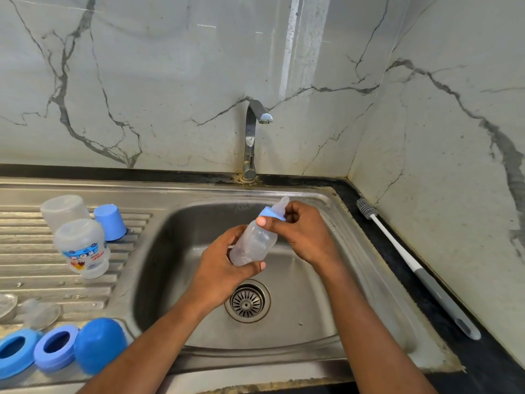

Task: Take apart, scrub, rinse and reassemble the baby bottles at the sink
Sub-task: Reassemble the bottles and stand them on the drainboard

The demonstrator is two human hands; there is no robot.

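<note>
forearms (147, 345): both come in from the bottom edge, over the sink (326, 331)
left hand (224, 268): fingers curled round the bottle (255, 243) base
right hand (301, 231): fingers and thumb pinch the blue collar (270, 213)
bottle: clear, tilted, nipple (281, 204) end up, between both hands
below fingers: drain (247, 301)
left of fingers: upturned bottle bodies (82, 245), blue cup (110, 221), blue rings (55, 351), dome cap (99, 344)
right of fingers: brush (412, 260) flat on desk (483, 362)

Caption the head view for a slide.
Over the steel sink, the left hand holds a clear baby bottle while the right hand grips its blue collar.
</note>
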